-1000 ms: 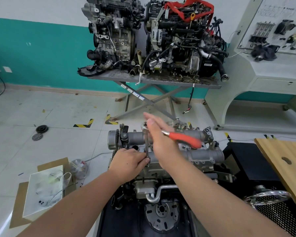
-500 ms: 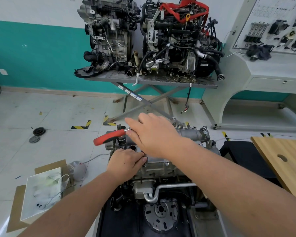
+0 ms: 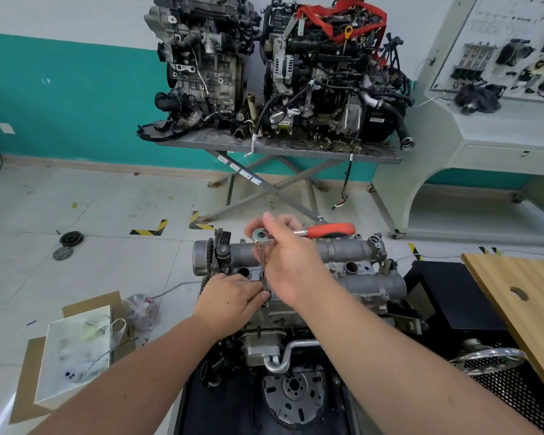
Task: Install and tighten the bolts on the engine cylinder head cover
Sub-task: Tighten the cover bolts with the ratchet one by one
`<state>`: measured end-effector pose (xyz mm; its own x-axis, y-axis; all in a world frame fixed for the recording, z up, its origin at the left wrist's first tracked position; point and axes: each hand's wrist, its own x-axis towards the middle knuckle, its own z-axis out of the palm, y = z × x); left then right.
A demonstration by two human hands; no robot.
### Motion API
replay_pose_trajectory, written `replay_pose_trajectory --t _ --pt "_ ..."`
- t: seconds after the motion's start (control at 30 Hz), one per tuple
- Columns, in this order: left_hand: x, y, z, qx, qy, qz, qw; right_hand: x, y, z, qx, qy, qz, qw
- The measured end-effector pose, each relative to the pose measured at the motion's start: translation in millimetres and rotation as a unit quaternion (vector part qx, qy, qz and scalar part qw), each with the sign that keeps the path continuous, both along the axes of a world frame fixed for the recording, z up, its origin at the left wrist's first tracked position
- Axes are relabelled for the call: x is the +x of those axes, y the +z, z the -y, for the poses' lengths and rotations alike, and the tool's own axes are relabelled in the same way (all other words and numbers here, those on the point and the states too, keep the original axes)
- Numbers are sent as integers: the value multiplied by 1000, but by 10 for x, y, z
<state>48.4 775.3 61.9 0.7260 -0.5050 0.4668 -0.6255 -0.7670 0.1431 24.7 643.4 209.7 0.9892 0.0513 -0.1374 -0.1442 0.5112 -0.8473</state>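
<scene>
Cylinder head cover (image 3: pixel 352 251) sits centre-near on top of the engine, grey cast alloy, long axis running left-right. Right hand (image 3: pixel 288 257) is over its left half, grip clamped around the head end of the ratchet wrench (image 3: pixel 299 234); chrome ratchet head faces up at the fingertips, orange handle sticks out to the right, roughly level. Extension bar (image 3: pixel 263 271) drops straight down from the ratchet head toward the near-left edge of the cover. Left hand (image 3: pixel 230 301) is at the bottom of that bar, fingers curled with the grip pinched around its lower end; bolt itself is hidden under the fingers, can't tell how far in. Far side: two more engines on a grey scissor-leg tabletop (image 3: pixel 274 147) against the teal wall. Left on the floor: cardboard (image 3: pixel 29 381) with a white sheet and a plastic bag (image 3: pixel 140 309) beside it. Right: wooden board (image 3: pixel 522 296) with a hole, parts display panel (image 3: pixel 509 48) far-right.
</scene>
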Motion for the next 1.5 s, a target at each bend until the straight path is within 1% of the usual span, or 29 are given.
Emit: replay_pose_trajectory --t 0.03,0.07,0.1,0.13,0.2,0.23,0.3,0.37,0.43,0.63,0.7,0.73,0.77,0.8,0.83,0.87,0.9,0.93,0.97,1.0,1.03,1.1,1.13,1.17,1.2,1.27,1.33,1.43,1.5 --pt "1 10 -2 -8 -7 3 1000 -36 -69 -18 -95 -14 53 994" --pt "-6 30 6 -20 -15 9 1000 -68 -134 -19 -222 -36 124 966" --pt "-8 46 23 -36 -21 11 999 -78 -194 -10 -346 -69 216 910" --pt "-5 49 29 -58 -31 14 998 -60 -255 10 -437 -110 312 836" --pt "15 58 38 -105 -48 -39 992 14 -306 52 -566 -150 435 684" --pt "19 68 30 -108 -51 -78 990 43 -280 72 -611 -153 457 629" --pt "21 21 15 -77 -44 -47 995 69 -173 123 -676 -139 468 552" --pt "24 -3 9 -50 -25 -2 998 59 -64 164 -725 -110 462 500" --pt "26 -14 16 -40 -16 24 999 28 6 187 -766 -69 432 471" --pt "-5 -6 8 -35 -7 11 999 -34 241 162 -821 47 352 448" --pt "-15 -4 2 -22 1 -3 1000 1 291 138 -819 53 343 457" --pt "-16 -5 -1 -20 2 -14 1000 14 326 128 -817 63 322 475" --pt "-16 -1 -4 -20 3 -24 1000 27 363 120 -805 80 284 515" --pt "-15 -2 -4 -19 2 -24 1000 48 393 115 -770 102 233 585" --pt "-18 -1 -2 -18 2 -20 1000 64 409 117 -696 123 166 688" --pt "-21 2 2 -16 2 -15 1000 62 406 116 -573 141 82 803" --pt "-23 4 0 -14 3 -16 1000 37 401 101 -419 151 0 895" --pt "-20 -6 -4 -11 5 -14 1000 0 388 93 -260 144 -54 953" --pt "-20 -13 -8 -8 9 -13 1000 -18 344 94 -123 120 -81 982" --pt "-21 -18 -11 -6 11 -12 1000 -24 268 95 -29 87 -93 991" --pt "-25 -20 -12 -4 14 -16 1000 -24 194 82 27 53 -94 994" --pt "-11 -31 -11 -2 17 -9 1000 -22 80 44 77 2 -67 995" --pt "-10 -27 -7 -1 17 -4 1000 -24 30 32 56 -20 -40 997" --pt "-13 -25 0 0 17 -4 1000 -35 -24 33 -9 -36 -1 999" --pt "-12 -38 9 -3 16 0 1000 -52 -90 44 -111 -40 52 992" --pt "0 -58 8 -9 15 2 1000 -94 -177 70 -290 -38 178 940" --pt "23 -66 1 -21 9 9 1000 -76 -248 123 -415 -80 307 853" --pt "18 -33 32 -26 10 -13 1000 10 -260 209 -581 -159 477 640" --pt "27 -77 20 -55 15 -62 996 33 -185 257 -644 -146 519 542"
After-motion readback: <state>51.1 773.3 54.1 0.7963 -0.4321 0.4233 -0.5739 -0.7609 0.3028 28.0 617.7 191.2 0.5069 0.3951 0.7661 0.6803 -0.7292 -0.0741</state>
